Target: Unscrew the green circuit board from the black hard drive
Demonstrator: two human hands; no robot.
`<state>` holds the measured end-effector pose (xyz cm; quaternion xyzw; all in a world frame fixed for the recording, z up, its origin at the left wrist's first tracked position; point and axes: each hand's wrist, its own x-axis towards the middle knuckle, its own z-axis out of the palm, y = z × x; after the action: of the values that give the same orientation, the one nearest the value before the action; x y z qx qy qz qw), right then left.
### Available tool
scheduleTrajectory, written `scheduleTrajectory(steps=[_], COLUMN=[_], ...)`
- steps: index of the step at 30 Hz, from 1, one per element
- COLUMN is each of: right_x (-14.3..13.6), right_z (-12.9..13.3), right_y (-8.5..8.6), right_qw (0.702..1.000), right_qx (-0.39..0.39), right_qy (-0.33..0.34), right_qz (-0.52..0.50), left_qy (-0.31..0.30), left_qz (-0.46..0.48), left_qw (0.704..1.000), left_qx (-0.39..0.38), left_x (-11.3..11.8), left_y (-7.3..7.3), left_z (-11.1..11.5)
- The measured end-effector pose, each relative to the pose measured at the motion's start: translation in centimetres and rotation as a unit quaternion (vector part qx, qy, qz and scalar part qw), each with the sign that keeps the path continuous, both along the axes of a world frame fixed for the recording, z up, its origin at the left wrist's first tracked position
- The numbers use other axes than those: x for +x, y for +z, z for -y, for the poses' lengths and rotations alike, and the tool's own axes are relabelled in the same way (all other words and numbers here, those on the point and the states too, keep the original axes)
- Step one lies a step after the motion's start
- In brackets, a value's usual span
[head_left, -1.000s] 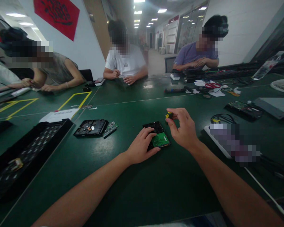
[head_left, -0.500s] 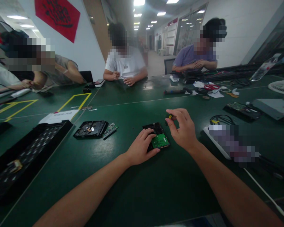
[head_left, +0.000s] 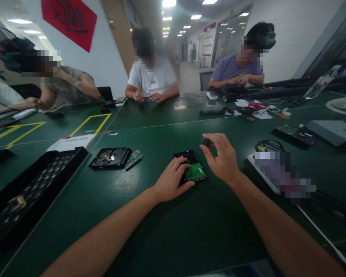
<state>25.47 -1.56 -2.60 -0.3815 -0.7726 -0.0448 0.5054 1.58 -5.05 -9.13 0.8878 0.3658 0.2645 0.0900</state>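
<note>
A hard drive (head_left: 196,172) with a green circuit board facing up lies on the dark green table. My left hand (head_left: 170,179) holds it from the left, fingers across its top and thumb along the near edge. Just right of the drive, my right hand (head_left: 221,157) is raised, thumb and forefinger pinching a small dark object with a yellow edge (head_left: 206,142). Its kind is too small to make out. To the left sit another hard drive (head_left: 109,157), black and opened side up, and a loose circuit board (head_left: 135,158).
A long black tray (head_left: 34,192) fills the left side. On the right are a white-edged device (head_left: 263,175), a cable (head_left: 271,146), another drive (head_left: 295,135) and a grey box (head_left: 334,132). Several people sit across the table; a screwdriver-like tool (head_left: 212,112) lies toward them.
The small object in my right fingers has turned, its yellow face giving way to a dark one. My left hand and the drive stay put. The person opposite has lowered a hand.
</note>
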Motion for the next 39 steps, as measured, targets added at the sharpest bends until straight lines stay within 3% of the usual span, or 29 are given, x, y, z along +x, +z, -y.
scheduleTrajectory(steps=[10, 21, 28, 34, 39], right_x=[0.27, 0.07, -0.07, -0.15, -0.33], right_z=[-0.43, -0.14, -0.34, 0.01, 0.15], right_y=[-0.8, -0.14, -0.65, -0.22, -0.22], right_qw=[0.998, 0.999, 0.998, 1.0, 1.0], right_qx=[-0.051, -0.014, -0.042, -0.003, -0.01], right_qy=[0.029, 0.013, 0.037, -0.001, 0.019], right_qz=[-0.022, -0.027, -0.025, -0.013, -0.007], left_qy=[0.004, 0.0, 0.002, 0.002, 0.003], left_qz=[-0.007, -0.001, -0.005, -0.004, -0.004], left_qw=[1.0, 1.0, 1.0, 1.0, 1.0], left_qx=[-0.006, -0.006, -0.004, -0.004, -0.004], left_x=[0.04, 0.04, 0.0, 0.03, 0.02], left_y=[0.17, 0.15, 0.02, 0.12, -0.06], left_z=[0.04, 0.02, 0.01, 0.09, -0.02])
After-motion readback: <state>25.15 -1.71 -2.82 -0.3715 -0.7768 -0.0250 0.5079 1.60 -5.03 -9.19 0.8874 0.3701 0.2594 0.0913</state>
